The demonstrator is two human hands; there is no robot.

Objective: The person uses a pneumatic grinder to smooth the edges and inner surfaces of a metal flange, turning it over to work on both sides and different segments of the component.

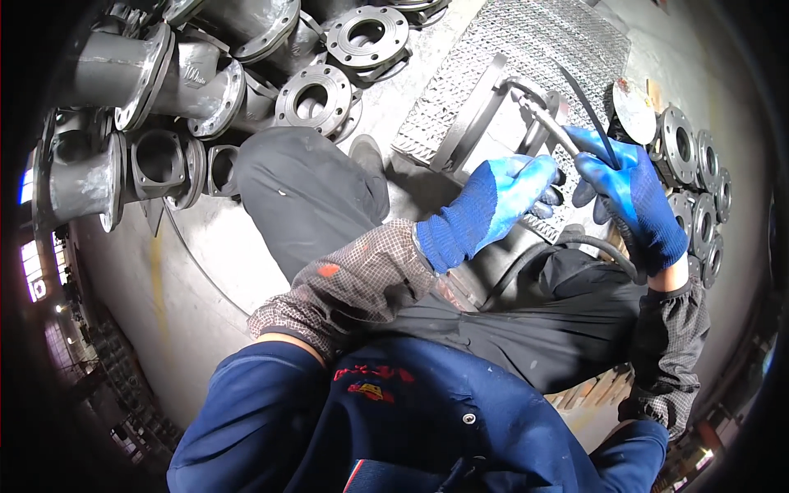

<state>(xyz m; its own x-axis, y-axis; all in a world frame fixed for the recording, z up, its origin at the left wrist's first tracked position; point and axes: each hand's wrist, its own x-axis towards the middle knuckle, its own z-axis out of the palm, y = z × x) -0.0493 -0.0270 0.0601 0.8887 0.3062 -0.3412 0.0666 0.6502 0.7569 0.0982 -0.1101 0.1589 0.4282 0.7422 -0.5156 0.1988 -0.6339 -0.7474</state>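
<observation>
My right hand, in a blue knitted glove with a coated palm, is closed around the handle of a welding torch. The torch's curved neck points up and left, over a grey metal workpiece with flat bars and a rounded part. A thin dark curved strip rises beside that hand. Just left of the torch, my left hand, gloved alike, has its fingers half curled and apart, with nothing visible in them. The workpiece sits on a patterned metal plate; my hands partly cover its near side.
Grey flanged pipe pieces are piled at far left, near flat flanges. More stacked flanges and a pale disc stand at right. A black cable curves below my right hand. My bent knees flank the work.
</observation>
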